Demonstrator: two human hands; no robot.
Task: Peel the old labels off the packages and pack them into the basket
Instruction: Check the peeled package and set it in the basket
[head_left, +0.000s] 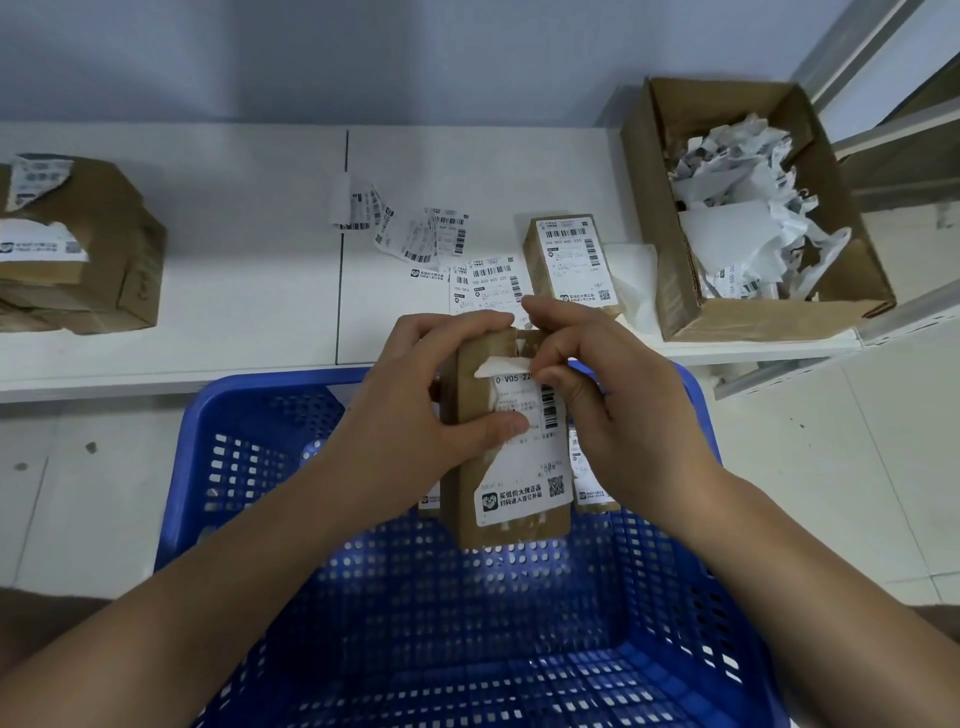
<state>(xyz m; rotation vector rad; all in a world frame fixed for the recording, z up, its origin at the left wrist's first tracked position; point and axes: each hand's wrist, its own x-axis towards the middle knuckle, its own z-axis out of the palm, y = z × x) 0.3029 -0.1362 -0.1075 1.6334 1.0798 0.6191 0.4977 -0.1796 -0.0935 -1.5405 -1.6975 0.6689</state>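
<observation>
Left hand gripping brown package above blue basket, right hand pinching folded-back top edge of white label

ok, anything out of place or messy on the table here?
Yes. Loose peeled labels lie scattered on the white table rather than in the scrap box at right. On the left, the stacked boxes carry torn, half-lifted labels.
</observation>
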